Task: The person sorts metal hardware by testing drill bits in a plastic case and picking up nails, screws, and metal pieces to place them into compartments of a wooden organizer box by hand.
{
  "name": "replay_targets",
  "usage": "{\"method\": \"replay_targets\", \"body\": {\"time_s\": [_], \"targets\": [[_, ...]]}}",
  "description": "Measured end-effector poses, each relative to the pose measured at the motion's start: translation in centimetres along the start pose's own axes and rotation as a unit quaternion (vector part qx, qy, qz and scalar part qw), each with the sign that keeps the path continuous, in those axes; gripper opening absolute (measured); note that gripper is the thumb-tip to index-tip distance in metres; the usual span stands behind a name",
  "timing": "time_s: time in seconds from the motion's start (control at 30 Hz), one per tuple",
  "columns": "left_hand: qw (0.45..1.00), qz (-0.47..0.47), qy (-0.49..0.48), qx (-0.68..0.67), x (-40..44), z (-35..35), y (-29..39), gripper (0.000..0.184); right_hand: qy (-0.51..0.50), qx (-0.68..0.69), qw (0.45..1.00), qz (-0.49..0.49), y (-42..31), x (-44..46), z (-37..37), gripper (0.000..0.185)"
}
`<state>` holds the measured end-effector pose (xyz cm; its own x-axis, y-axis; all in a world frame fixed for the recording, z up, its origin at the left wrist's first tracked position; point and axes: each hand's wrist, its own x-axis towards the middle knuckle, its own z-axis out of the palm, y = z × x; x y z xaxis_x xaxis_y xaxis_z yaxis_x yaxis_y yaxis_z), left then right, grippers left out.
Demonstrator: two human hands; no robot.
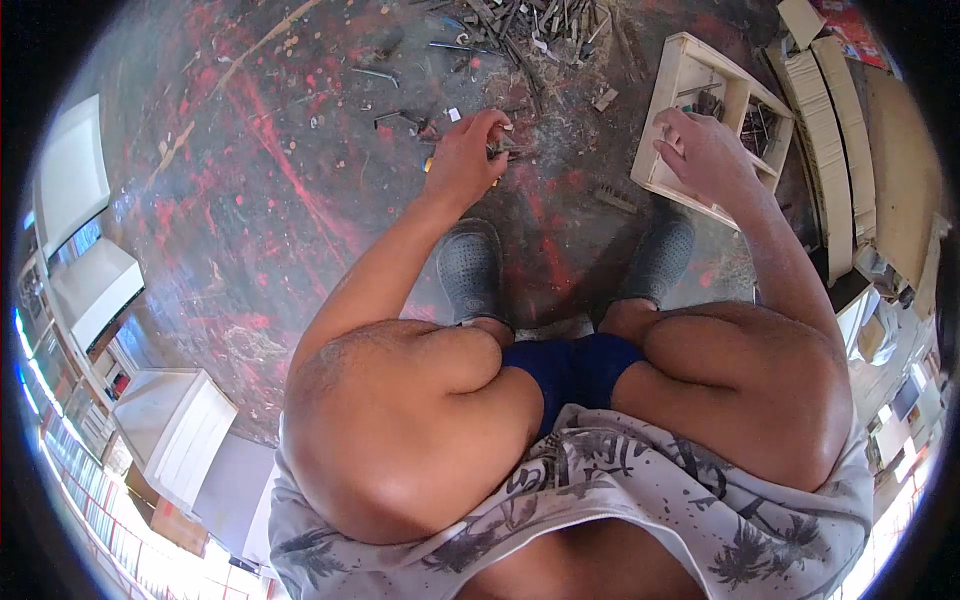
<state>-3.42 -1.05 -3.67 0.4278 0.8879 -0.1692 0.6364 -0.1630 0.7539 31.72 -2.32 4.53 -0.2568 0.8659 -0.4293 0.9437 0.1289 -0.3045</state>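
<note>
Nearest the camera: palm-print shirt (pixel 640 490), then bare thighs and dark blue shorts (pixel 575 375) above two perforated clogs (pixel 472 265) planted on the paint-stained floor (pixel 210 190). Positioned ahead, beyond the clog at right: divided wooden tray (pixel 662 95), lying at a slant, with dark metal pieces (pixel 757 135) in its compartments. Right hand (pixel 708 150) over the tray's near end, fingers partly curled, thumb apart from them; contact with tray or contents impossible to tell. Left hand (pixel 468 160) low over the floor, fingers bent toward the thumb around a small dark item (pixel 497 148); firmness of grip impossible to tell. Located farther ahead: loose scrap heap (pixel 525 25). Stacked right of the tray: curved cardboard strips (pixel 820 140).
</note>
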Motion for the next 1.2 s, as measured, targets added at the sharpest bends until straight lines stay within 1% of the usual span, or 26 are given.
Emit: {"method": "replay_targets", "body": {"time_s": [0.1,0.2,0.23,0.3,0.4,0.43,0.47,0.53,0.6,0.7,0.8,0.9,0.97,1.0,1.03,1.1,1.13,1.17,1.2], "targets": [[0.998,-0.005,-0.027,-0.053,-0.1,-0.5,1.6,0.049,0.0,-0.02,1.0,-0.001,-1.2,-0.1,-0.4,0.03],[0.977,-0.051,-0.069,-0.197,-0.3,0.1,2.9,0.052,-0.014,-0.064,0.998,-0.009,-2.5,-0.8,-0.3,0.037],[0.958,-0.071,-0.091,-0.261,-0.4,0.3,3.6,0.053,-0.022,-0.084,0.996,-0.014,-2.7,-1.0,-0.2,0.04],[0.907,-0.11,-0.132,-0.384,-0.7,0.6,4.9,0.055,0.006,-0.111,0.992,-0.057,-2.9,-1.6,-0.2,0.041],[0.861,-0.122,-0.182,-0.459,-0.9,1.1,5.9,0.058,0.059,-0.139,0.98,-0.13,-3.5,-2.5,-0.6,0.044],[0.856,-0.122,-0.189,-0.467,-0.9,1.0,6.2,0.058,0.079,-0.147,0.973,-0.157,-3.9,-2.6,-0.9,0.045],[0.85,-0.122,-0.195,-0.473,-0.9,0.9,6.6,0.059,0.018,-0.079,0.984,-0.161,-4.6,-2.6,-1.3,0.045],[0.841,-0.122,-0.201,-0.487,-1.2,1.1,6.6,0.059,-0.102,0.054,0.98,-0.16,-6.0,-2.5,-2.1,0.045],[0.827,-0.116,-0.211,-0.507,-1.6,2.0,5.9,0.058,-0.119,0.167,0.952,-0.228,-5.5,-2.6,0.5,0.04],[0.828,-0.128,-0.225,-0.498,-2.5,2.2,6.3,0.058,-0.257,0.236,0.91,-0.224,-5.9,-2.5,0.8,0.033],[0.824,-0.125,-0.255,-0.491,-3.0,2.1,7.0,0.058,-0.263,0.326,0.888,-0.187,-5.5,-3.0,0.6,0.027],[0.835,-0.146,-0.263,-0.461,-2.5,1.7,8.0,0.053,-0.251,0.268,0.908,-0.203,-3.8,-2.7,0.6,0.025],[0.866,-0.132,-0.24,-0.418,-2.1,2.1,7.1,0.049,-0.251,0.202,0.905,-0.278,-0.3,-2.3,-0.1,0.024],[0.88,-0.126,-0.232,-0.395,-2.1,2.3,6.6,0.047,-0.262,0.179,0.933,-0.172,1.0,-2.8,-1.9,0.023],[0.887,-0.127,-0.219,-0.386,-2.1,2.2,6.3,0.044,-0.271,0.154,0.948,-0.064,2.5,-3.4,-4.0,0.023],[0.9,-0.128,-0.187,-0.371,-2.0,1.9,5.5,0.038,-0.219,0.113,0.969,-0.009,7.0,-4.3,-5.1,0.022],[0.915,-0.122,-0.163,-0.347,-1.8,1.7,5.2,0.037,-0.245,0.007,0.969,-0.001,7.7,-4.3,-6.2,0.023],[0.93,-0.116,-0.137,-0.32,-1.4,1.4,4.7,0.035,-0.268,-0.098,0.959,0.003,8.3,-4.3,-6.9,0.024],[0.944,-0.113,-0.109,-0.288,-1.1,0.7,4.1,0.034,-0.239,-0.074,0.967,0.05,10.1,-5.2,-6.3,0.026]]}}
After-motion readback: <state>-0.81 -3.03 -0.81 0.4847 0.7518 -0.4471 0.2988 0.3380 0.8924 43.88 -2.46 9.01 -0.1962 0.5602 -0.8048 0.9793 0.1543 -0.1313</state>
